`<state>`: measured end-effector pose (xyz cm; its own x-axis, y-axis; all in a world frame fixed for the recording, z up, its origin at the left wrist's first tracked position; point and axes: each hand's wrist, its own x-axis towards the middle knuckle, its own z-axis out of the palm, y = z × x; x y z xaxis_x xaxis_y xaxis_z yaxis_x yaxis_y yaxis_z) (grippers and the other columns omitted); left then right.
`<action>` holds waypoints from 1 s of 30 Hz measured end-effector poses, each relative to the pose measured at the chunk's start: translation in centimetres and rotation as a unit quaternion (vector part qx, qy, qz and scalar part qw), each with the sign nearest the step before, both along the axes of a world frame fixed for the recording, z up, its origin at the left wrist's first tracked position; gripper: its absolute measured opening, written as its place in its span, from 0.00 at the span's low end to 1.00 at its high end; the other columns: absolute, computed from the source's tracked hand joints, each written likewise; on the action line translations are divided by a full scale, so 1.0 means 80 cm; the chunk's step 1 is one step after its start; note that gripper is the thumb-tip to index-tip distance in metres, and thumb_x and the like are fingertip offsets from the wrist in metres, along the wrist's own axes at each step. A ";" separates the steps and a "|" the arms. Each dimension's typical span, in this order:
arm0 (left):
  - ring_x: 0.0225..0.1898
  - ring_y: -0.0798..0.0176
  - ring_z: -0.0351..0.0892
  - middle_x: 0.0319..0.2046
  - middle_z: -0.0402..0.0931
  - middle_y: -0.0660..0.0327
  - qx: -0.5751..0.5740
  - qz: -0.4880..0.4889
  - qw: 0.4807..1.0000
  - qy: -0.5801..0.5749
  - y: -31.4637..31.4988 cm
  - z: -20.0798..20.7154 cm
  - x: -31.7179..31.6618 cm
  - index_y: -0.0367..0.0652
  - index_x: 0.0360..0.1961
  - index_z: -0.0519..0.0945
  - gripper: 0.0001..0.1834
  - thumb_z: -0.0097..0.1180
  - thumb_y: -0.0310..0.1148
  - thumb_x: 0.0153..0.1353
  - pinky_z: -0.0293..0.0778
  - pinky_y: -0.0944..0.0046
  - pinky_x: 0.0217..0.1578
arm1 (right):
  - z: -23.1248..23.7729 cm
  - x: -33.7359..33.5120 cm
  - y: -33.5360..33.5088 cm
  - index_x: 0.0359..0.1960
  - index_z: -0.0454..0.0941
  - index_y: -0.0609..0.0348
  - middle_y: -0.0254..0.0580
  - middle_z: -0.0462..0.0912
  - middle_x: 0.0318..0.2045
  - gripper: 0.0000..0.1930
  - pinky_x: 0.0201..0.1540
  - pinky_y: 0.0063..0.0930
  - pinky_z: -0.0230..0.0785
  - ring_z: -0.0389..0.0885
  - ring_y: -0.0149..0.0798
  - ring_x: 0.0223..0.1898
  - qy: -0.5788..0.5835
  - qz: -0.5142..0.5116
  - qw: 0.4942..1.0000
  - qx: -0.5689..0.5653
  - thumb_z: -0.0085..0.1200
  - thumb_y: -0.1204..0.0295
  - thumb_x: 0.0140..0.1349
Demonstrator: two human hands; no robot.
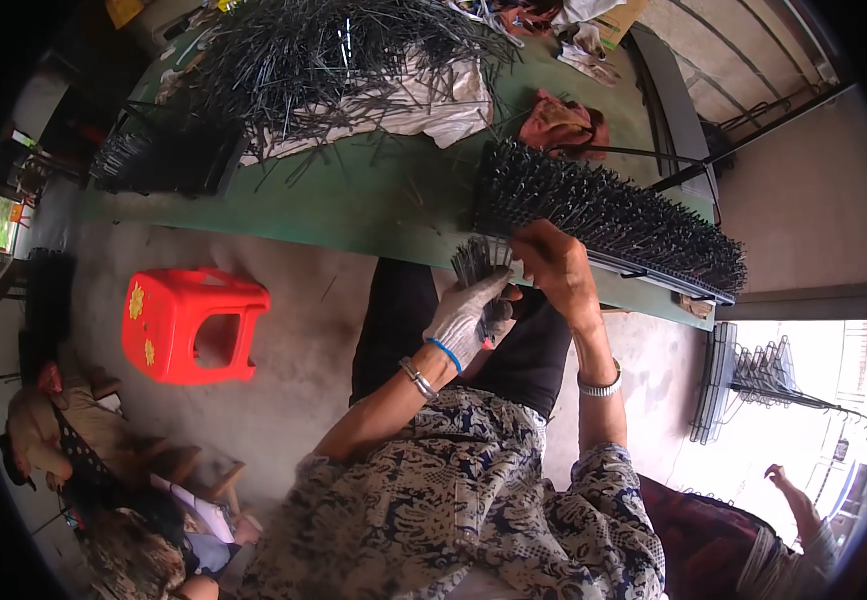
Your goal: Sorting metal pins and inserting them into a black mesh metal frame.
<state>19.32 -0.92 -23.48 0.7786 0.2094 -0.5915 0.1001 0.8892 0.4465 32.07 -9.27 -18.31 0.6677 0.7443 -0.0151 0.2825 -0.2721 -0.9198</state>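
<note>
My left hand, in a whitish work glove with a blue cuff edge, is closed round a bundle of thin dark rods that fan upward from the fist. Just to its right is my bare right hand, its fingers drawn together near the rod tips. Whatever those fingers pinch is too small to make out. Beyond the right hand, a long rack of upright dark rods stands along the front edge of the green table, packed tightly in rows.
A large heap of loose dark rods lies on a pale cloth at the back. Beside the rack is a crumpled reddish cloth. On the floor at left stands a red plastic stool. Other people are at lower left and lower right.
</note>
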 end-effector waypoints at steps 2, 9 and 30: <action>0.18 0.72 0.76 0.26 0.80 0.65 -0.026 -0.004 1.000 -0.015 0.001 -0.002 0.000 0.47 0.36 0.78 0.09 0.60 0.40 0.61 0.69 0.73 0.14 | 0.006 0.001 -0.008 0.36 0.76 0.64 0.33 0.78 0.23 0.04 0.24 0.18 0.64 0.71 0.23 0.22 0.031 -0.010 0.999 0.017 0.53 0.77 0.61; 0.29 0.68 0.80 0.32 0.80 0.63 -0.094 0.040 0.995 -0.020 0.004 0.009 0.001 0.49 0.40 0.76 0.10 0.58 0.40 0.62 0.76 0.67 0.25 | 0.015 0.023 0.003 0.34 0.74 0.61 0.31 0.76 0.21 0.01 0.23 0.18 0.62 0.69 0.21 0.21 -0.236 -0.193 0.948 0.088 0.50 0.79 0.63; 0.08 0.72 0.67 0.14 0.72 0.66 0.025 -0.017 1.000 0.006 -0.002 -0.031 0.009 0.43 0.27 0.80 0.16 0.62 0.45 0.58 0.59 0.72 0.07 | 0.006 0.012 0.001 0.35 0.78 0.62 0.34 0.78 0.23 0.05 0.25 0.22 0.64 0.71 0.26 0.22 -0.098 -0.013 0.995 -0.010 0.54 0.75 0.60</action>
